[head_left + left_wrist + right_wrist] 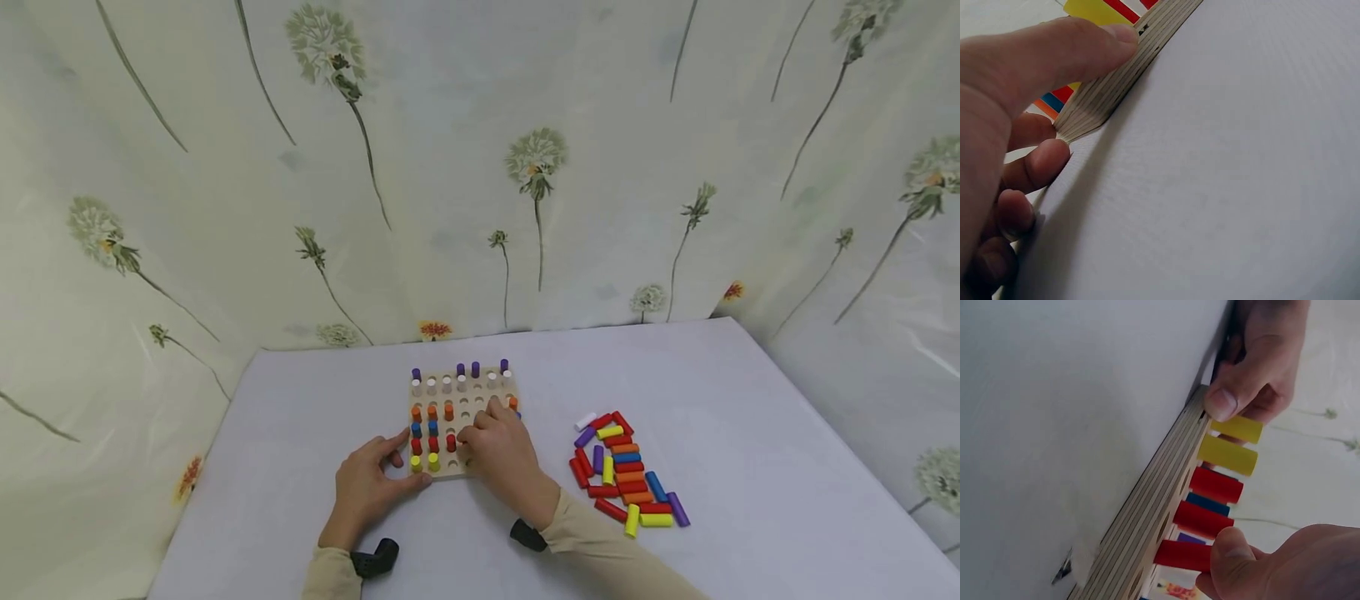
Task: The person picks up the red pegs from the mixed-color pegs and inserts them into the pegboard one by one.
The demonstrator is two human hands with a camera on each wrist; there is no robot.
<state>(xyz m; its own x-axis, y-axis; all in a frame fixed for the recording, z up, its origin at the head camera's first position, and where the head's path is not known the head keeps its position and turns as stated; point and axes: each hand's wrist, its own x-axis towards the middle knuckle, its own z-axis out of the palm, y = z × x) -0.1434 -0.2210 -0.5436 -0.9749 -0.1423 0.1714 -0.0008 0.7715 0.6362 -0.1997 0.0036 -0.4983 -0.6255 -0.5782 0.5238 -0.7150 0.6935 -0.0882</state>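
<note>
A wooden pegboard [447, 476] lies on the table, with upright pegs in purple, white, orange, blue, red and yellow rows. My left hand [365, 482] grips its near left corner, thumb along the front edge and fingers at the left side. Over the right part of the board, my right hand [504, 454] pinches a red peg [1180, 555] that stands at a hole in the red row. Beside that peg are two other red pegs [1202, 519], and two yellow pegs [1229, 455] rise close to the left thumb. The right hand hides part of the board in the head view.
Right of the board, loose pegs [628, 477] in red, yellow, orange, blue, purple and white lie in a pile on the white table [750, 467]. A floral curtain [450, 167] hangs behind the table's back edge. Black straps with devices [375, 558] sit at both wrists.
</note>
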